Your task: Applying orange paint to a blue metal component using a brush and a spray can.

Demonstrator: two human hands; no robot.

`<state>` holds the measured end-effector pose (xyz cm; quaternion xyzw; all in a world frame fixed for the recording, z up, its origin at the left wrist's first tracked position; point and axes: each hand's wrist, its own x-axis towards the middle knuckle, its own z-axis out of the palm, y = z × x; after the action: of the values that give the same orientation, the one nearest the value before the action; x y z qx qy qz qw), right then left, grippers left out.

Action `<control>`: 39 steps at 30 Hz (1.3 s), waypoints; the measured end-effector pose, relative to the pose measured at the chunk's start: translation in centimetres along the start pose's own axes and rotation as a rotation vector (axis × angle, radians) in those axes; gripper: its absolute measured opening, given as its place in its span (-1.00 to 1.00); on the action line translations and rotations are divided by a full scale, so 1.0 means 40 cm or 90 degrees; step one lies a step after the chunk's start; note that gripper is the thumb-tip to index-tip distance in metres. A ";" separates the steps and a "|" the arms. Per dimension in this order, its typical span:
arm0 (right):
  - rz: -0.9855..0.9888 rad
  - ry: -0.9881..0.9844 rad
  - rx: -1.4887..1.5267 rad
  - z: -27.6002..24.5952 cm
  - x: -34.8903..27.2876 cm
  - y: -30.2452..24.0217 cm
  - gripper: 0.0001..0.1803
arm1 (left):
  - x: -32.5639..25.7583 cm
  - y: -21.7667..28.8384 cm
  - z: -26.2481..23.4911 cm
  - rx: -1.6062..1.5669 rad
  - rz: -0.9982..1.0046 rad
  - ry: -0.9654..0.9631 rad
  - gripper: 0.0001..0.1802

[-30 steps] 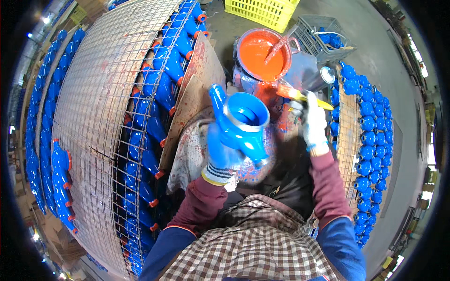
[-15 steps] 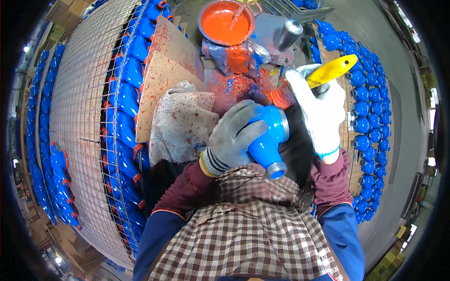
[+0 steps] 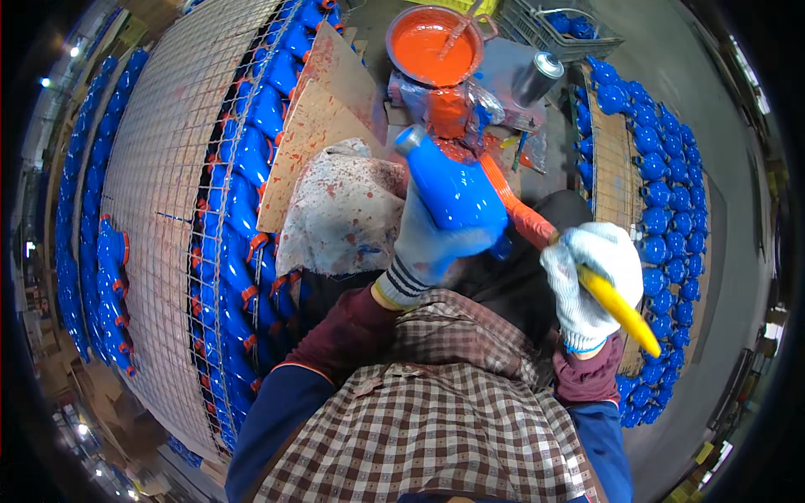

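Observation:
A glossy blue metal fitting (image 3: 457, 189) is gripped by my gloved left hand (image 3: 423, 243), one bare-metal end tilted up and to the left. My right hand (image 3: 599, 277), in a white glove, is closed around a paintbrush (image 3: 620, 310) with a yellow handle. Its orange-coated bristles reach up and left to the fitting's right side; whether they touch it I cannot tell. Beyond both hands stands a bowl (image 3: 391, 44) of orange paint with a stick in it.
At left, many blue fittings with orange ends (image 3: 251, 168) lie beside a wire mesh panel (image 3: 184, 151). A stained cloth (image 3: 340, 210) lies near brown boards (image 3: 314, 126). A metal can (image 3: 537, 80) and a grey crate (image 3: 604, 42) stand farther off. More blue fittings (image 3: 658, 197) line the right.
My left hand has turned the fitting so its narrow end points up and left. My right hand has come down and nearer, swinging the brush so its bristles point up toward the fitting.

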<state>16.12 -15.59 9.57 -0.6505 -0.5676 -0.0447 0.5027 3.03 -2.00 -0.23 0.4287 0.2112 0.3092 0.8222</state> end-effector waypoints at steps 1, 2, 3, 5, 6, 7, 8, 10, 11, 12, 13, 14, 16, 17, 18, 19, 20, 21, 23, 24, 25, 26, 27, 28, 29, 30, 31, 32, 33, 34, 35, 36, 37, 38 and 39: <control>-0.007 -0.021 -0.006 -0.003 -0.005 0.002 -0.76 | 0.002 0.001 -0.005 -0.097 -0.023 -0.031 -0.17; -0.036 -0.047 -0.052 -0.006 -0.008 0.006 -0.74 | 0.005 -0.001 -0.007 -0.083 -0.031 -0.032 -0.17; -0.037 -0.050 -0.023 -0.007 -0.011 0.010 -0.76 | 0.008 -0.002 -0.008 -0.161 -0.026 -0.035 -0.24; -0.026 -0.056 0.009 -0.006 -0.016 0.021 -0.76 | 0.011 -0.005 -0.008 -0.248 -0.041 -0.102 -0.18; -0.016 -0.037 0.042 -0.004 -0.019 0.027 -0.76 | 0.010 -0.005 -0.006 -0.247 -0.040 -0.101 -0.18; -0.004 -0.019 0.078 -0.002 -0.021 0.033 -0.75 | 0.010 -0.004 -0.006 -0.287 -0.073 -0.088 -0.13; -0.006 -0.017 0.077 0.000 -0.022 0.041 -0.75 | 0.008 -0.003 -0.005 -0.328 -0.108 -0.074 -0.08; -0.012 0.010 0.115 0.005 -0.021 0.059 -0.73 | 0.003 0.003 -0.009 -0.410 -0.170 -0.148 -0.03; 0.018 0.030 0.160 0.012 -0.025 0.065 -0.73 | 0.000 0.006 -0.012 -0.487 -0.230 -0.221 0.02; -0.007 0.041 0.202 0.012 -0.018 0.080 -0.71 | -0.001 0.009 -0.015 -0.490 -0.233 -0.223 0.02; 0.013 0.059 0.195 0.019 -0.019 0.090 -0.76 | -0.004 0.009 -0.017 -0.576 -0.277 -0.253 0.04; 0.026 0.084 0.173 0.027 -0.019 0.101 -0.74 | -0.005 0.008 -0.019 -0.667 -0.325 -0.271 0.06; 0.041 0.081 0.294 0.027 -0.013 0.131 -0.78 | -0.010 -0.001 -0.014 -0.695 -0.355 -0.238 0.10; 0.097 0.073 0.317 0.031 -0.011 0.145 -0.78 | -0.011 -0.007 -0.010 -0.764 -0.380 -0.250 0.09; 0.143 0.086 0.352 0.034 -0.011 0.157 -0.78 | -0.011 -0.012 -0.005 -0.821 -0.408 -0.257 0.09; 0.183 0.089 0.383 0.041 -0.010 0.170 -0.78 | -0.012 -0.017 -0.001 -0.854 -0.497 -0.174 0.06; 0.303 0.089 0.442 0.039 -0.018 0.172 -0.79 | -0.010 -0.019 0.003 -0.850 -0.513 -0.177 0.04; 0.368 0.086 0.482 0.045 -0.019 0.181 -0.79 | -0.011 -0.019 0.004 -0.864 -0.466 -0.269 0.00; 0.452 0.109 0.577 0.050 -0.023 0.187 -0.78 | -0.005 -0.014 0.000 -0.913 -0.471 -0.371 -0.06; 0.451 0.109 0.577 0.049 -0.022 0.187 -0.78 | 0.002 -0.010 -0.001 -0.929 -0.443 -0.425 -0.10; 0.422 0.148 0.602 0.045 -0.019 0.186 -0.78 | 0.001 0.003 -0.012 -0.758 -0.386 -0.286 -0.12; 0.404 0.191 0.625 0.041 -0.013 0.182 -0.78 | 0.007 0.009 -0.016 -0.636 -0.335 -0.151 -0.16; 0.376 0.217 0.605 0.035 -0.006 0.178 -0.79 | 0.009 0.018 -0.024 -0.487 -0.305 -0.021 -0.21; 0.333 0.193 0.553 0.023 0.005 0.173 -0.80 | 0.017 0.022 -0.027 -0.488 -0.305 -0.021 -0.21; 0.311 0.167 0.393 0.012 0.020 0.170 -0.81 | 0.019 0.030 -0.031 -0.250 -0.194 -0.067 -0.25; 0.280 0.161 0.229 0.001 0.038 0.169 -0.81 | 0.021 0.034 -0.030 0.011 -0.123 -0.086 -0.29; 0.271 0.137 0.153 0.002 0.052 0.167 -0.82 | 0.015 0.041 -0.030 0.113 -0.094 -0.153 -0.25; 0.243 0.077 0.100 0.004 0.069 0.171 -0.82 | 0.011 0.045 -0.025 0.100 -0.090 -0.174 -0.25; 0.225 0.020 0.089 0.014 0.086 0.179 -0.81 | 0.006 0.049 -0.018 0.437 0.044 -0.187 -0.21; -0.185 -0.016 -0.291 0.018 0.113 0.195 -0.80 | 0.002 0.052 -0.009 0.770 0.190 -0.191 -0.16; -0.129 -0.086 -0.310 0.032 0.116 0.197 -0.81 | 0.000 0.054 0.001 0.830 0.224 -0.198 -0.13; -0.069 -0.146 -0.346 0.044 0.119 0.200 -0.81 | -0.002 0.058 0.010 0.819 0.228 -0.200 -0.13; -0.087 -0.130 -0.320 0.049 0.121 0.202 -0.81 | -0.003 0.061 0.018 0.890 0.239 -0.219 -0.14; -0.044 -0.145 -0.295 0.053 0.119 0.202 -0.80 | -0.004 0.064 0.024 0.956 0.261 -0.238 -0.15; 0.011 -0.172 -0.272 0.054 0.116 0.200 -0.78 | -0.005 0.065 0.028 0.963 0.249 -0.232 -0.15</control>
<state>22.90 -9.65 6.61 -0.7468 -0.6017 -0.0717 0.2740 2.72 -1.63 2.58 0.9429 0.1468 0.1461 0.2610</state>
